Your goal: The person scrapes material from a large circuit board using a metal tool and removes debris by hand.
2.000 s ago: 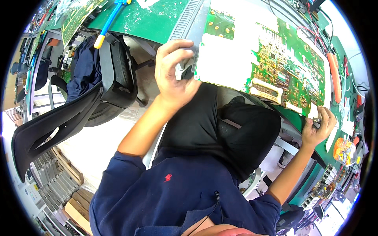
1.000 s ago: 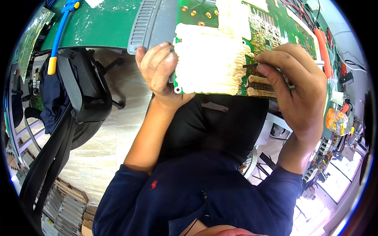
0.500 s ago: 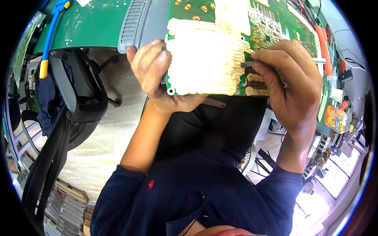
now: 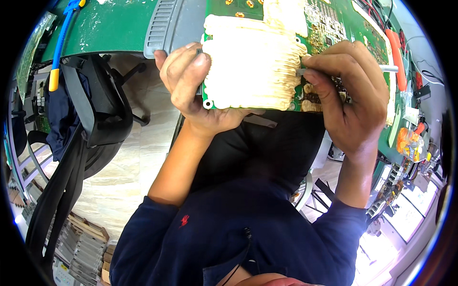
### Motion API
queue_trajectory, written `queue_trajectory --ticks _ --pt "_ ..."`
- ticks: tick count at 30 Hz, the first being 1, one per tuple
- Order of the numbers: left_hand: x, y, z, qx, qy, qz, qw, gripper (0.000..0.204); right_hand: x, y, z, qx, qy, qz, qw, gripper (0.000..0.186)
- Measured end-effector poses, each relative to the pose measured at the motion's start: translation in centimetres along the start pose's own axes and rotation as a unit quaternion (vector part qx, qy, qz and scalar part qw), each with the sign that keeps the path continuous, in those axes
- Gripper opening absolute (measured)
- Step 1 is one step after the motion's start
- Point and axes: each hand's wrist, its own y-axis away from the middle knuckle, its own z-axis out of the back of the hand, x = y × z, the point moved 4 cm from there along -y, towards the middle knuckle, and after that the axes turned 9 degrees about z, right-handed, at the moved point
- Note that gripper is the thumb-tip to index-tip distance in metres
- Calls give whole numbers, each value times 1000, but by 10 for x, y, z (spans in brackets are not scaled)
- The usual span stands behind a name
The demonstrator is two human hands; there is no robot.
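A large green circuit board (image 4: 324, 21) lies tilted toward me, with a broad ridged cream coating (image 4: 250, 62) over its near left part and narrower cream strips beside it. My left hand (image 4: 191, 86) is closed round the board's left edge, fingers curled at the side and thumb underneath. My right hand (image 4: 348, 95) pinches a small, thin greyish strip (image 4: 300, 72) between thumb and forefinger, its tip at the right edge of the cream coating. A grey tray (image 4: 167, 28) is behind the board, above my left hand.
Green bench (image 4: 109, 33) with a blue-and-yellow stick-like tool (image 4: 66, 33) at upper left. Black chair (image 4: 100, 114) at left. At right lie orange-red handled tool (image 4: 397, 57), wires, an orange packet (image 4: 408, 145) and electronic parts. Stacked grey items (image 4: 88, 250) stand at lower left.
Since two seconds ago my right hand has left the board's right end for the cream coating, pinching the thin strip. In the last half second board and hands have shifted slightly up.
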Motion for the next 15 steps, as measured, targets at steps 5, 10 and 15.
queue_trajectory --ticks 5,10,15 --pt "-2 -1 -1 -2 -3 -3 1000 92 0 0 0 7 12 9 1000 12" --pt "0 -1 2 -2 -11 -9 1000 92 0 0 0 54 -29 -36 997 13" --pt "1 -2 1 -14 -31 -25 999 93 4 3 15 84 38 -28 995 25"
